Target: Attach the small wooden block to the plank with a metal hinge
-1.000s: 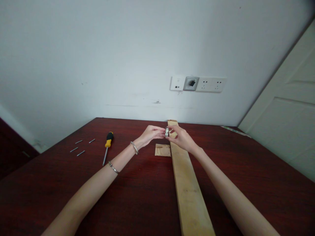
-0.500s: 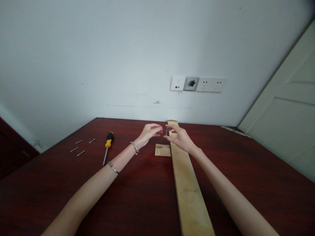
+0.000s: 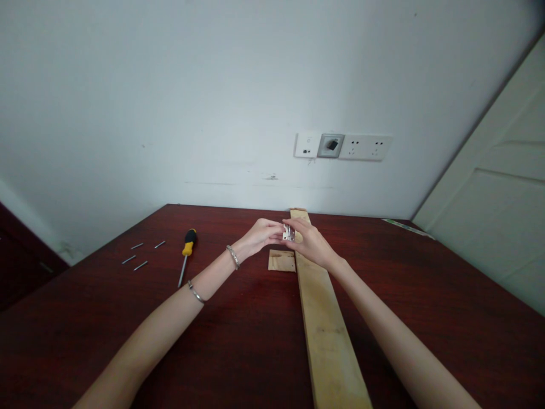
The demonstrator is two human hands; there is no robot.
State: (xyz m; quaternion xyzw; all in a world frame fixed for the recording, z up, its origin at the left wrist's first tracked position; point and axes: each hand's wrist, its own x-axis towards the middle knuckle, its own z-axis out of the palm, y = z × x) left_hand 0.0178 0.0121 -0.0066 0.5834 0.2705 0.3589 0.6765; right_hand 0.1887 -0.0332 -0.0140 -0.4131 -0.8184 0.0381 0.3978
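A small silver metal hinge (image 3: pixel 288 232) is held up over the far part of a long wooden board (image 3: pixel 330 321). My right hand (image 3: pixel 314 245) grips it between thumb and fingers from the right. From the other side, the closed fingertips of my left hand (image 3: pixel 259 236) pinch the hinge's left edge. Just below the hands, a short flat wood piece (image 3: pixel 281 261) lies on the table against the board's left side. Part of the board is hidden behind my right hand.
A yellow and black screwdriver (image 3: pixel 188 244) lies on the dark red table (image 3: pixel 238 346), left of my arm. Further left are several loose screws (image 3: pixel 140 265). Behind the table is a white wall with sockets (image 3: pixel 361 146). A thin strip (image 3: pixel 406 228) lies at the back right.
My left hand has moved right and closed on the hinge's edge. The hinge has turned, so its flat face now shows between both hands.
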